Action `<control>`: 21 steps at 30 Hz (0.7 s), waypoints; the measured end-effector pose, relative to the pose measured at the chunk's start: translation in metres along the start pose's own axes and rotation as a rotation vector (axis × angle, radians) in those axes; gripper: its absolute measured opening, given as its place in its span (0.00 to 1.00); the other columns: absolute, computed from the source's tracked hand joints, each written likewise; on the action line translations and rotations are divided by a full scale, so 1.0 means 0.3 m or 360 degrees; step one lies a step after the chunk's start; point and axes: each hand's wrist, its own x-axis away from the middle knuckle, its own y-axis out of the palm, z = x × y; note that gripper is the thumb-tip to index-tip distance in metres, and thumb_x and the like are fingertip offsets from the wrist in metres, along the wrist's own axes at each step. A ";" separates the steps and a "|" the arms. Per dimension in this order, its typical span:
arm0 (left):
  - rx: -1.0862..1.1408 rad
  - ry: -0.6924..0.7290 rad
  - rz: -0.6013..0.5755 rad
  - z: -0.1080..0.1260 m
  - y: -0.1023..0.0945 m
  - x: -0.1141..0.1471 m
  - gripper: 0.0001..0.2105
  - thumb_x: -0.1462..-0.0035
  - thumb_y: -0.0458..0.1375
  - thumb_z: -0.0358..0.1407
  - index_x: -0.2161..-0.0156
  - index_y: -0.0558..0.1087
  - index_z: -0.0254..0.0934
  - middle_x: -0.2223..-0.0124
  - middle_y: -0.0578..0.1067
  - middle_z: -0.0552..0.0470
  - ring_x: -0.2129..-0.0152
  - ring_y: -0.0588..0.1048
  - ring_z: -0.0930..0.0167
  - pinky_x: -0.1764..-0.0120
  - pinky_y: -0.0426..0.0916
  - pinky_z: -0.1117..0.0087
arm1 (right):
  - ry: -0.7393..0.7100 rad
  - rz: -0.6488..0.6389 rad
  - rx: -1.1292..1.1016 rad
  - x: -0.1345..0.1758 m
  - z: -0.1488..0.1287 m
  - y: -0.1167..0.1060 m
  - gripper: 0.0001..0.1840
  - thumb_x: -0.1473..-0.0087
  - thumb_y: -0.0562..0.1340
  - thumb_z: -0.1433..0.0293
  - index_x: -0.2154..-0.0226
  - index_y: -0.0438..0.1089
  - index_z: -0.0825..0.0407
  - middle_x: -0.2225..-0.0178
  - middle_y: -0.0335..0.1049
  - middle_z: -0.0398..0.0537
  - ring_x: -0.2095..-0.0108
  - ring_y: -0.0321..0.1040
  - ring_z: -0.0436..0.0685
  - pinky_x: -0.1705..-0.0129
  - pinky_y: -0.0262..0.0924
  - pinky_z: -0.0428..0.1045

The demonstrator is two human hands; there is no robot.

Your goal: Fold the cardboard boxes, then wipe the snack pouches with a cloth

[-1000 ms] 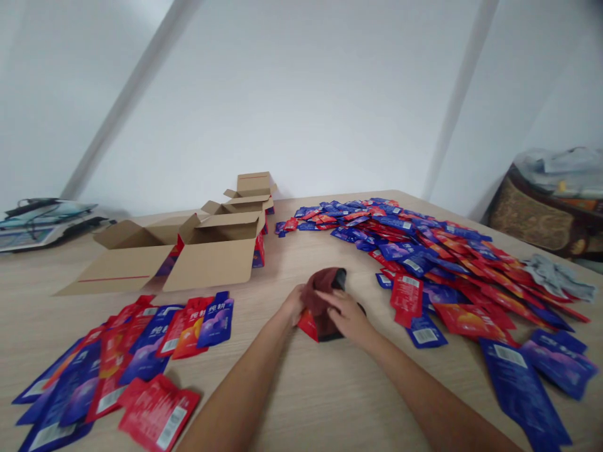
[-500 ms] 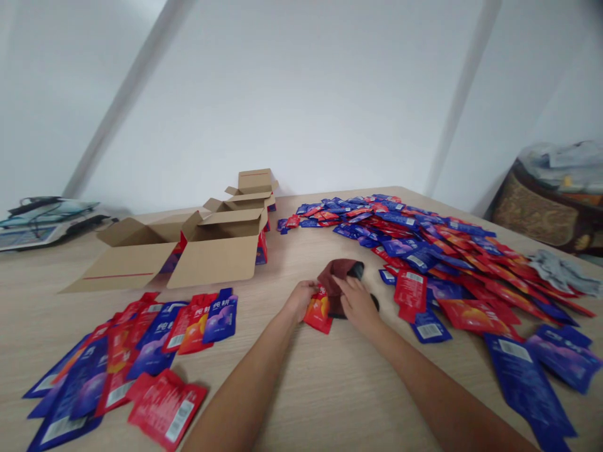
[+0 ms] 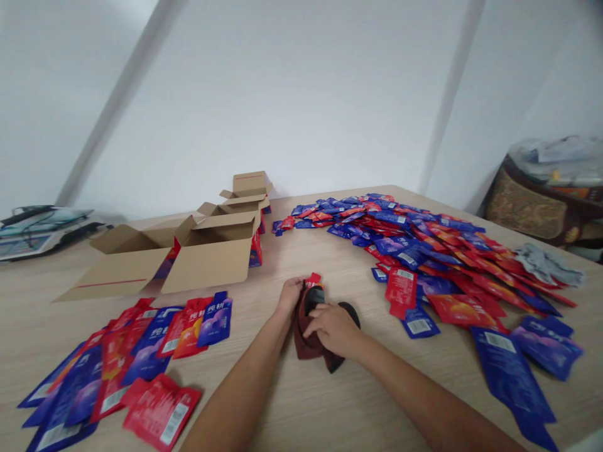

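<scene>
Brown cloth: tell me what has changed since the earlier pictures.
The brown cloth, under the right hand, has moved toward the person and slightly left, uncovering the far end of the red pouch and hiding its near end. The left hand stays at the pouch. The open cartons look unchanged.

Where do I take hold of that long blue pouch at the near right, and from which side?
Probably by its narrow neck, pinched from the near side with the right hand: the blue pouch lies flat, barcode up, its neck pointing nearward. That hand is on the brown cloth, so it should leave that first.
</scene>
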 end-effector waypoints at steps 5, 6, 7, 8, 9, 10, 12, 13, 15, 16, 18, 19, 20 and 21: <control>-0.0315 0.0248 0.0215 0.032 -0.016 0.007 0.13 0.61 0.58 0.29 0.65 0.71 0.34 0.62 0.76 0.43 0.61 0.72 0.63 0.56 0.64 0.64 | 0.0233 0.0123 -0.1105 -0.003 0.125 -0.029 0.19 0.65 0.50 0.72 0.80 0.77 0.49 0.79 0.73 0.43 0.77 0.66 0.52 0.71 0.60 0.47; -0.0519 0.0387 0.0254 0.037 -0.010 0.024 0.15 0.61 0.59 0.30 0.63 0.71 0.34 0.57 0.74 0.41 0.55 0.69 0.61 0.52 0.61 0.63 | 0.0322 0.0306 -0.1294 -0.004 0.152 -0.039 0.18 0.66 0.51 0.70 0.81 0.76 0.51 0.81 0.72 0.43 0.79 0.65 0.52 0.73 0.59 0.47; -0.0771 0.0527 0.0271 0.041 0.001 0.046 0.17 0.61 0.60 0.32 0.61 0.70 0.35 0.53 0.72 0.39 0.51 0.65 0.59 0.50 0.58 0.62 | 0.0413 0.0537 -0.1445 -0.005 0.174 -0.050 0.16 0.67 0.51 0.69 0.82 0.75 0.52 0.82 0.71 0.43 0.80 0.65 0.52 0.74 0.59 0.46; -0.1043 0.0642 0.0260 0.043 0.015 0.071 0.20 0.61 0.62 0.33 0.59 0.69 0.35 0.50 0.69 0.37 0.48 0.62 0.57 0.48 0.55 0.60 | 0.0489 0.0766 -0.1564 -0.006 0.190 -0.060 0.15 0.67 0.52 0.69 0.83 0.74 0.52 0.82 0.70 0.43 0.80 0.65 0.52 0.75 0.59 0.46; -0.1290 0.0706 0.0217 0.043 0.032 0.097 0.22 0.63 0.63 0.35 0.58 0.69 0.34 0.49 0.68 0.35 0.48 0.61 0.54 0.48 0.53 0.58 | 0.0548 0.0964 -0.1667 -0.006 0.199 -0.068 0.14 0.68 0.53 0.69 0.82 0.74 0.53 0.82 0.70 0.43 0.80 0.64 0.52 0.76 0.58 0.46; -0.1475 0.0714 0.0160 0.041 0.048 0.121 0.23 0.64 0.65 0.36 0.58 0.69 0.34 0.50 0.68 0.33 0.48 0.60 0.51 0.48 0.53 0.55 | 0.0596 0.1113 -0.1757 -0.006 0.202 -0.073 0.13 0.69 0.54 0.69 0.82 0.74 0.53 0.82 0.70 0.43 0.80 0.64 0.52 0.77 0.58 0.46; -0.1712 0.0666 0.0066 0.039 0.074 0.155 0.22 0.63 0.64 0.35 0.58 0.69 0.34 0.51 0.68 0.31 0.51 0.62 0.48 0.51 0.54 0.51 | 0.0660 0.1252 -0.1914 -0.006 0.193 -0.074 0.13 0.70 0.55 0.70 0.79 0.74 0.53 0.82 0.69 0.43 0.81 0.64 0.52 0.79 0.57 0.45; -0.1769 0.0640 0.0048 0.039 0.079 0.164 0.20 0.61 0.63 0.33 0.59 0.69 0.33 0.53 0.69 0.30 0.53 0.63 0.48 0.52 0.54 0.51 | 0.0680 0.1269 -0.1979 -0.006 0.186 -0.071 0.14 0.70 0.56 0.71 0.77 0.74 0.53 0.81 0.69 0.42 0.81 0.64 0.52 0.79 0.57 0.45; -0.1762 0.0621 0.0079 0.047 0.074 0.162 0.13 0.58 0.60 0.29 0.62 0.70 0.33 0.56 0.70 0.30 0.55 0.65 0.48 0.54 0.55 0.51 | 0.0696 0.1306 -0.2068 -0.004 0.174 -0.064 0.16 0.71 0.56 0.72 0.75 0.74 0.53 0.80 0.70 0.42 0.80 0.64 0.52 0.79 0.57 0.45; -0.1696 0.0624 0.0109 0.055 0.066 0.153 0.11 0.57 0.58 0.28 0.64 0.70 0.33 0.58 0.71 0.31 0.56 0.66 0.49 0.54 0.56 0.53 | 0.0697 0.1358 -0.2090 -0.003 0.173 -0.063 0.16 0.71 0.56 0.73 0.74 0.74 0.54 0.80 0.70 0.42 0.80 0.65 0.52 0.79 0.57 0.45; -0.1457 0.0620 0.0145 0.074 0.045 0.125 0.06 0.57 0.58 0.27 0.69 0.70 0.35 0.64 0.73 0.35 0.58 0.68 0.53 0.54 0.58 0.57 | 0.0686 0.1530 -0.2085 0.001 0.183 -0.068 0.17 0.70 0.56 0.74 0.73 0.74 0.53 0.79 0.70 0.42 0.79 0.65 0.52 0.78 0.58 0.46; -0.1305 0.0590 0.0126 0.084 0.036 0.110 0.04 0.57 0.58 0.27 0.71 0.70 0.36 0.67 0.74 0.38 0.60 0.70 0.55 0.55 0.59 0.59 | 0.0677 0.1633 -0.2053 0.004 0.191 -0.074 0.17 0.69 0.57 0.74 0.72 0.73 0.53 0.78 0.70 0.42 0.79 0.65 0.52 0.77 0.58 0.46; -0.1141 0.0513 0.0080 0.093 0.030 0.097 0.03 0.57 0.58 0.27 0.73 0.71 0.36 0.70 0.74 0.42 0.63 0.71 0.58 0.57 0.61 0.62 | 0.0664 0.1721 -0.1996 0.008 0.199 -0.081 0.17 0.68 0.57 0.74 0.70 0.73 0.53 0.77 0.70 0.42 0.78 0.66 0.52 0.76 0.59 0.47; -0.0955 0.0389 0.0014 0.099 0.027 0.086 0.03 0.56 0.58 0.27 0.74 0.71 0.36 0.73 0.74 0.44 0.67 0.72 0.60 0.59 0.63 0.63 | 0.0642 0.1779 -0.1904 0.012 0.204 -0.086 0.18 0.66 0.56 0.74 0.68 0.73 0.52 0.76 0.70 0.42 0.77 0.66 0.53 0.75 0.59 0.47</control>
